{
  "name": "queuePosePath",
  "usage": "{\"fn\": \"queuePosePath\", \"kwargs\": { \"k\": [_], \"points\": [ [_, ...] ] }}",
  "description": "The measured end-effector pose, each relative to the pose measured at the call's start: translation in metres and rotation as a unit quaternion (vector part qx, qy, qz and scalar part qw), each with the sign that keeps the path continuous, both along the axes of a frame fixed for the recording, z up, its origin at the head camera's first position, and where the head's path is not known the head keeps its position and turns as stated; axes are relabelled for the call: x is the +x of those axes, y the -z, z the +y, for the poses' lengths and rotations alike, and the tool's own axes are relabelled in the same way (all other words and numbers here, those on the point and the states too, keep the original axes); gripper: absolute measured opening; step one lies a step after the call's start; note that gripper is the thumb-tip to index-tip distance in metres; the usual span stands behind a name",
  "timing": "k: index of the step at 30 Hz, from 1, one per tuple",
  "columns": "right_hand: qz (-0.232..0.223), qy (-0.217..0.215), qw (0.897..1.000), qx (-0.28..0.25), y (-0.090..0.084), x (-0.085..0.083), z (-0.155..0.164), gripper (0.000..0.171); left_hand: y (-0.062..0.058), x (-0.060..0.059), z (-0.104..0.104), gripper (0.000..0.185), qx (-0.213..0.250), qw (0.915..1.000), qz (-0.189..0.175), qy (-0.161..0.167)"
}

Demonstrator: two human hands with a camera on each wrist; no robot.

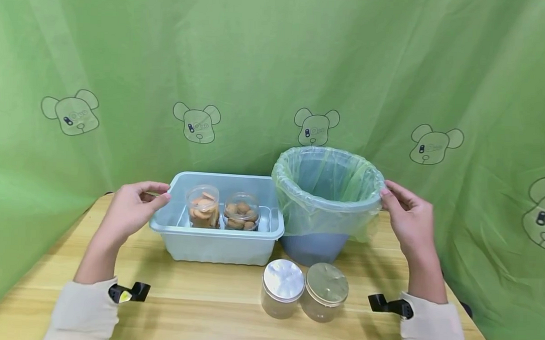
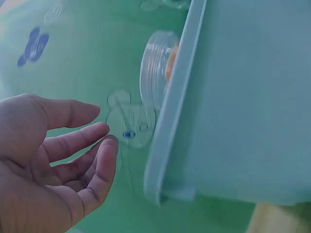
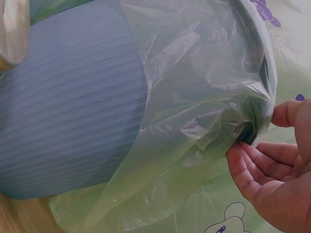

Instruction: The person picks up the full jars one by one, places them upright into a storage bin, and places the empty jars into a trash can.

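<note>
My right hand [image 1: 408, 215] is at the right side of a blue trash can [image 1: 315, 246] lined with a translucent green trash bag [image 1: 325, 219]. Its thumb and fingers [image 3: 240, 162] pinch the bag-covered rim. My left hand [image 1: 133, 207] hovers beside the left end of a light blue plastic basket [image 1: 220, 248], fingers loosely bent. In the left wrist view a gap shows between the fingertips and the basket's rim, and nothing is held. Inside the basket stand two clear jars, one with orange-brown pieces [image 1: 203, 210], the other with round brown pieces [image 1: 241, 216].
Two lidded jars, one with a silver lid [image 1: 283, 279] and one with a duller gold-looking lid [image 1: 327, 283], stand on the wooden table [image 1: 195, 307] in front of the trash can. Behind hangs a green curtain [image 1: 258, 54] with bear-head prints.
</note>
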State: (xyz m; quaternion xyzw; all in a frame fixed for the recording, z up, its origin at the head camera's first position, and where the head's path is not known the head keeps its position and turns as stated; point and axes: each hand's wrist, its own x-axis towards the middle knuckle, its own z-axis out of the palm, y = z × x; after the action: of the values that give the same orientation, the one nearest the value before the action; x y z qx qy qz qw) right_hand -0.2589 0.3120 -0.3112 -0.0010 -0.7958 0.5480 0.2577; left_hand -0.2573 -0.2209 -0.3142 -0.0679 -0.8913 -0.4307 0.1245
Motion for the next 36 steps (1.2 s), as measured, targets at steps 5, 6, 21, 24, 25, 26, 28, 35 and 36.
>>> {"fn": "queuePosePath", "kwargs": {
  "k": [5,6,21,24,25,26,28,35,36],
  "points": [
    [0.0,0.002,1.0,0.002,0.001,-0.001,-0.001,0.052,-0.012,-0.003,0.019,0.033,-0.059,0.9977,0.02,0.028],
    [-0.001,0.004,1.0,0.005,0.001,-0.001,-0.002,0.052,-0.014,-0.003,0.023,0.032,-0.069,0.9967,0.024,0.034],
    [0.015,0.014,0.999,0.026,0.004,-0.003,-0.003,0.05,-0.017,-0.003,0.092,0.031,-0.178,0.9611,0.145,0.153],
    [0.016,0.017,0.999,0.028,0.005,-0.003,-0.002,0.05,-0.015,-0.001,0.104,0.033,-0.219,0.9449,0.174,0.17],
    [0.015,0.018,0.999,0.028,0.005,-0.003,-0.001,0.05,-0.014,0.0,0.108,0.035,-0.229,0.9401,0.181,0.176],
    [0.014,0.019,0.999,0.027,0.004,-0.003,-0.001,0.049,-0.013,0.001,0.112,0.035,-0.24,0.9353,0.187,0.181],
    [0.012,0.021,0.999,0.027,0.004,-0.002,-0.001,0.049,-0.011,0.002,0.12,0.036,-0.251,0.9259,0.203,0.196],
    [0.014,0.025,0.999,0.033,0.004,-0.002,0.0,0.049,0.003,0.007,0.142,0.035,-0.288,0.8847,0.266,0.252],
    [0.014,0.025,0.999,0.033,0.004,-0.002,0.0,0.049,0.005,0.008,0.145,0.037,-0.291,0.8812,0.268,0.259]
  ]
}}
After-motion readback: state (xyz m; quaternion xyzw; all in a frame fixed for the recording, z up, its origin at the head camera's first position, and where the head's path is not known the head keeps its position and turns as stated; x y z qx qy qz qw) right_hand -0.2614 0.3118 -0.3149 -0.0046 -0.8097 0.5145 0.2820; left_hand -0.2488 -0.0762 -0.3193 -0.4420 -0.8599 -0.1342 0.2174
